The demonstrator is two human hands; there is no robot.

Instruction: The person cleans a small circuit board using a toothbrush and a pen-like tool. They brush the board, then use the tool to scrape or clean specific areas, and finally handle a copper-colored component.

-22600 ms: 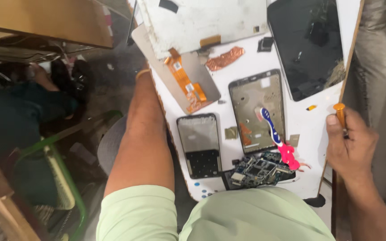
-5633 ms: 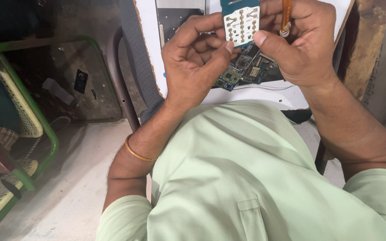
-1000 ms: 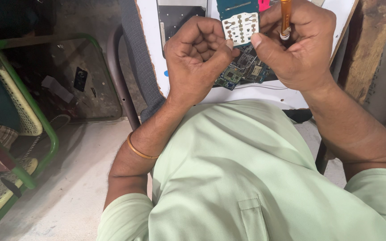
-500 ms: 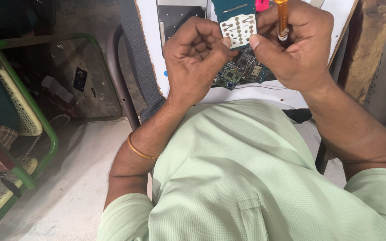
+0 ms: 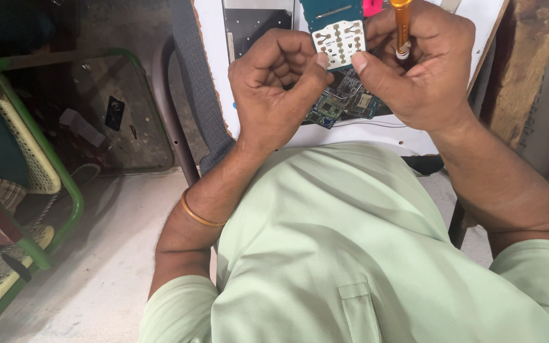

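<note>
Head view looks down on a white flat tabletop (image 5: 376,130) with a worn edge, pushed close to the person's pale green shirt (image 5: 351,254). To the left there is a grey concrete floor (image 5: 84,279) and a chair with a green metal frame (image 5: 65,184) and woven seat. To the right stands a rough wooden post (image 5: 522,76). On the tabletop lies a dark green bare circuit board (image 5: 344,101), partly under the hands, and a dark rectangular phone panel (image 5: 249,25) farther back.

The left hand (image 5: 274,95) is curled almost into a fist; its thumb tip presses the left lower edge of a small teal phone board with a white keypad sheet (image 5: 338,38). The right hand (image 5: 420,70) holds the same board from the right with its thumb, so the board is held up just above the tabletop, between the two thumbs. The other right fingers (image 5: 440,38) are closed around an orange-handled small screwdriver (image 5: 402,25), which stands nearly upright. A small pink piece (image 5: 371,6) shows at the top edge beside the board.

Compared with half a second ago, the hands and the keypad board are at almost the same place; the grip is unchanged, and the screwdriver stays upright in the right hand.
</note>
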